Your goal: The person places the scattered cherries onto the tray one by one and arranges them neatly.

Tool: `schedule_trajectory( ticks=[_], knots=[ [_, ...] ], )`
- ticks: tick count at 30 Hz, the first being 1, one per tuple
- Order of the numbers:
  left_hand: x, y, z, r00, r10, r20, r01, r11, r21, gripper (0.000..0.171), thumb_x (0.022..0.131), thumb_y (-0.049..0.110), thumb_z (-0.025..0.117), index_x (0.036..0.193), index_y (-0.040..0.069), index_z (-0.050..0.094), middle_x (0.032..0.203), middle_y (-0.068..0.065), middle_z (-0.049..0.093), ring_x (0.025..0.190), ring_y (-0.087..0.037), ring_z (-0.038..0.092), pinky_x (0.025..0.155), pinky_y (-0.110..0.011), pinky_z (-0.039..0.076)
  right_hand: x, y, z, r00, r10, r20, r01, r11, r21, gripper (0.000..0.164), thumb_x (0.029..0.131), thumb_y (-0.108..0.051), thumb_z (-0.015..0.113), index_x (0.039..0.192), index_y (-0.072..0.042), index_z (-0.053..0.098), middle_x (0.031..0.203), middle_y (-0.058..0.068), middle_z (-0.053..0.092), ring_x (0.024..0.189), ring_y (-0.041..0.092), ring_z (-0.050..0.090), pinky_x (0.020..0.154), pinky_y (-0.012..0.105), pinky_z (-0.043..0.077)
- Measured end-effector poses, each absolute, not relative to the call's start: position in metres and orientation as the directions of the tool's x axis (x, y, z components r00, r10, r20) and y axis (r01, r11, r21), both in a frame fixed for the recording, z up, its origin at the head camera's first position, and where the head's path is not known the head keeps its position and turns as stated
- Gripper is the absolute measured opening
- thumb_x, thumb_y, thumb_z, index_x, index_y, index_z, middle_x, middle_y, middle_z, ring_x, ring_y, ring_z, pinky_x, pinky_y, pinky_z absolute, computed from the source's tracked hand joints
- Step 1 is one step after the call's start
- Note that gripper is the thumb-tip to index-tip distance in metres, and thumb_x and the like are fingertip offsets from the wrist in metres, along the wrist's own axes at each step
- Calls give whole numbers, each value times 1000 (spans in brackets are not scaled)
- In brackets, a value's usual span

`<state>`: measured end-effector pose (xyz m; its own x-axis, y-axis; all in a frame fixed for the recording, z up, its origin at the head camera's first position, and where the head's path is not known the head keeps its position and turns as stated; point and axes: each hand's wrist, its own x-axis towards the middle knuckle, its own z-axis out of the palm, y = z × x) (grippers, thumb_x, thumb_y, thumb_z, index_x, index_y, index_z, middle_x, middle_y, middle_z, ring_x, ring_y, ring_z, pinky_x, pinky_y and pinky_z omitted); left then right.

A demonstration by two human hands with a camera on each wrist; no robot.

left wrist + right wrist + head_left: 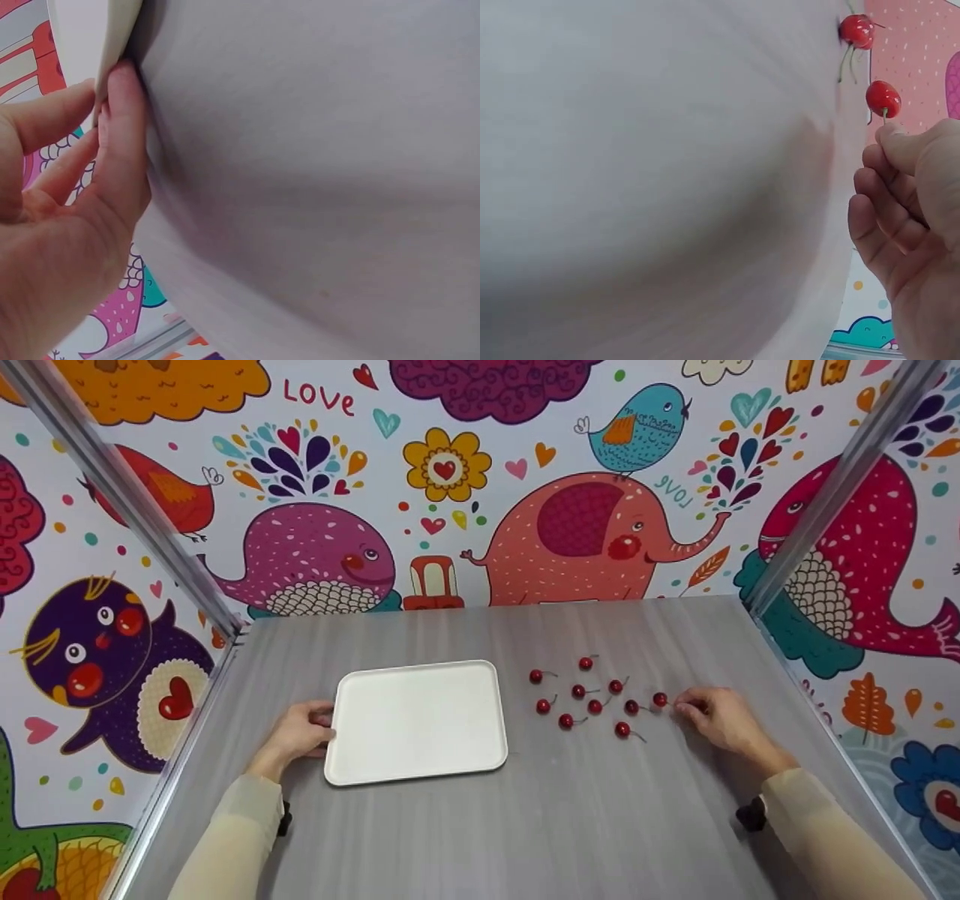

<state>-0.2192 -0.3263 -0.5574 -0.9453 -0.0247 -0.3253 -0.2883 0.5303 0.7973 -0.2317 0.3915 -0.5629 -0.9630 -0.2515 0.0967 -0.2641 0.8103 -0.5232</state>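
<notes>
A white rectangular tray [416, 724] with rounded corners lies on the grey table, left of centre. My left hand [296, 733] holds its left edge; in the left wrist view, thumb and fingers pinch the tray's rim [114, 34]. On the right, my right hand [724, 721] pinches a red cherry [659, 699] by its stem. The right wrist view shows that cherry [883, 99] beyond the thumb and fingertip, apart from the hand's palm. Several other cherries with stems, among them one dark red cherry [631, 706], lie scattered between the tray and my right hand.
The grey table [465, 840] is bounded by metal posts [142, 517] at the back corners. Behind and beside it stand panels [517, 547] printed with cartoon animals. Black wrist straps [751, 814] show at my sleeves.
</notes>
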Motion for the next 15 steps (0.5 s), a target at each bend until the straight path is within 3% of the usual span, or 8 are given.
schedule_trajectory(
  ticks=[7,15],
  knots=[
    [-221,-326,-557,-945,-20,-327,-293,501,814,71,93,-8,69,160,-14,47,117,-21,65,89,-19,72,77,-42,69,-233,378,-558,-969,-228,94,-240,783,-574,12,108,-13,74,113,-9,85,104,7,81,89,9,59,78,19,51],
    [-218,-326,-556,-940,-28,-340,-309,496,811,71,94,-8,68,162,-13,47,110,-14,61,87,-18,71,75,-40,68,-241,350,-554,-946,-297,127,-310,721,-620,12,108,-12,74,108,-5,85,94,11,81,78,4,59,70,21,51]
  ],
)
